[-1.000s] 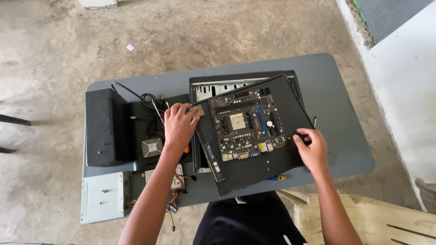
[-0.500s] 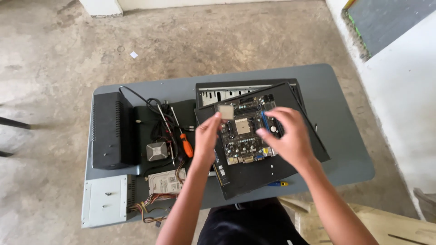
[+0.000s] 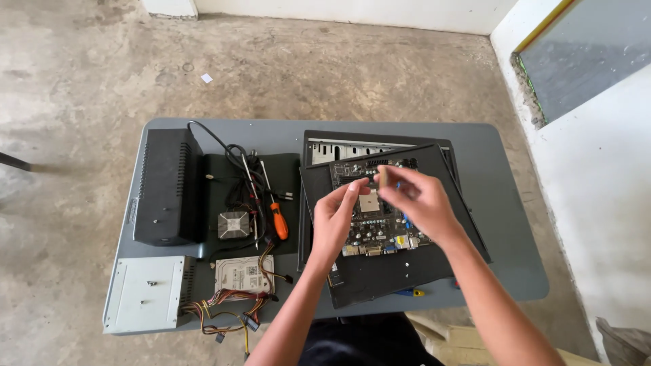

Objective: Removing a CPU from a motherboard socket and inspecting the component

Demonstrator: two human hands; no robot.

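Pinching: right hand (image 3: 422, 202) fingertips closed on a small tan piece (image 3: 384, 177), up at 12 o'clock over the motherboard (image 3: 376, 218)
Left hand (image 3: 336, 218): fingers loosely curled, tips near that piece, can't tell if touching
Changed: both hands off the tray edges a second ago, now meeting mid-board
Board: flat on black tray (image 3: 393, 271), orange screwdriver (image 3: 277, 220) off at 9 o'clock

motherboard (image 3: 377, 218): 1 | screwdriver (image 3: 277, 218): 1 | hard drive (image 3: 243, 274): 1 | hands: 2
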